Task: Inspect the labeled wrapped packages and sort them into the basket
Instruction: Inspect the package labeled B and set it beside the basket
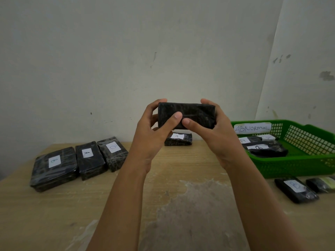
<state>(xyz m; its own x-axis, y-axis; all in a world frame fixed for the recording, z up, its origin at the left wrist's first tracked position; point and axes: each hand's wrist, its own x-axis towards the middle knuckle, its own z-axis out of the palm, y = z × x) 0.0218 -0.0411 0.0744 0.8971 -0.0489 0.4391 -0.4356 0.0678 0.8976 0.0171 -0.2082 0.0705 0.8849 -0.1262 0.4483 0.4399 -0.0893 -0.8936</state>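
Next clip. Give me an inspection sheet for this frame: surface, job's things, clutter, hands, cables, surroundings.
Surface: wooden table, worn patch near the front.
Job's things: held package raised, no label facing the camera; three labeled packages in a row at left; package marked A behind the hands; green basket tagged ABNORMOL holds at least three sorted packages; two loose packages before it.
Clutter: nothing seen.
Hands: left hand and right hand grip the held package's ends.
Cables: nothing seen.
Surroundings: scuffed pale wall.
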